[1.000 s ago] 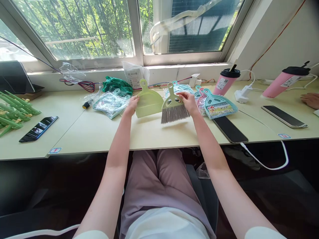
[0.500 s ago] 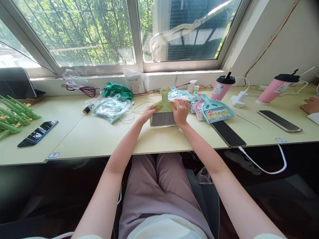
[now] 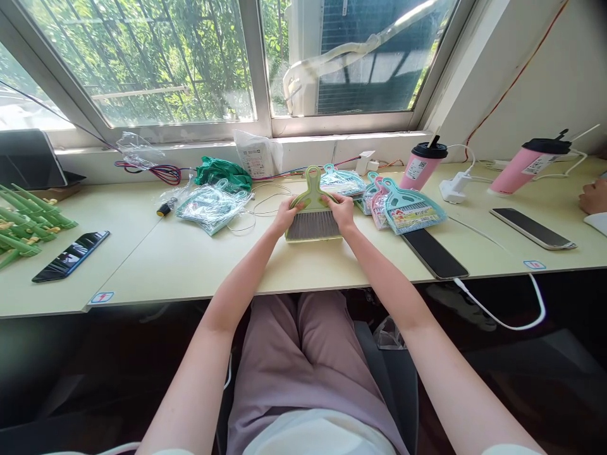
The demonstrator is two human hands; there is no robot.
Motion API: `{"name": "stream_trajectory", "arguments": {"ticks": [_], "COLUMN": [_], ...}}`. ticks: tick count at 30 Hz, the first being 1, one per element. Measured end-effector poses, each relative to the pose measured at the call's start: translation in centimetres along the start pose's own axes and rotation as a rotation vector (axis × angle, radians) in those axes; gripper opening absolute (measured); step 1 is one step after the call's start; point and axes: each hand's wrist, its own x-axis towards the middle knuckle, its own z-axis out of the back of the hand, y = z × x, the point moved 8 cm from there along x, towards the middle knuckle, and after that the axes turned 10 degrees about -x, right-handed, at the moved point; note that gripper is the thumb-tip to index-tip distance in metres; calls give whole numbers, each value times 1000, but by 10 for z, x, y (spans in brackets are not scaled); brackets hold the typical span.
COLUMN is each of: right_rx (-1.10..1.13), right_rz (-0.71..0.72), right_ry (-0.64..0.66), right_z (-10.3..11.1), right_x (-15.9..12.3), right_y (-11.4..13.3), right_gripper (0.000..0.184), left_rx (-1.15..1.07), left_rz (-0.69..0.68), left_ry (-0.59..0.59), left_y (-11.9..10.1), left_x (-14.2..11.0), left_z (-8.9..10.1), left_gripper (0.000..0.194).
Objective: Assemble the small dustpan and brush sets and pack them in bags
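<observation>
A small green brush and dustpan set (image 3: pixel 313 201) is held up above the table in front of me, its grey bristles (image 3: pixel 313 225) facing me and its looped handle pointing away. My left hand (image 3: pixel 286 215) grips the left edge, thumb on the front. On the opposite edge, my right hand (image 3: pixel 341 212) is closed the same way, with the thumb near the base of the handle. Just right of it lie wrapped dustpan sets, a pink one (image 3: pixel 379 208) and a light blue one (image 3: pixel 411 212). Another wrapped blue set (image 3: pixel 342 182) lies behind.
Bagged teal sets (image 3: pixel 213 205) and a green plastic bag (image 3: pixel 222 174) lie to the left. Phones (image 3: pixel 434 254) rest on the table (image 3: pixel 190 265). Pink cups (image 3: pixel 422 167) stand at the right, near a white charger (image 3: pixel 455 188). Another person's hand (image 3: pixel 594 199) is at the far right.
My right hand has shifted from the upper front of the set to its right edge, gripping it there. The left hand stays on the left edge.
</observation>
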Motion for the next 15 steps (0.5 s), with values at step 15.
{"name": "stream_trajectory", "arguments": {"ticks": [15], "right_rx": [-317], "right_rz": [-100], "right_ry": [210], "right_z": [16], "right_x": [3], "right_y": [-6], "right_gripper": [59], "left_rx": [-374], "left_rz": [156], "left_ry": [-330], "left_y": [20], "left_x": [6], "left_z": [63], "left_gripper": [35]}}
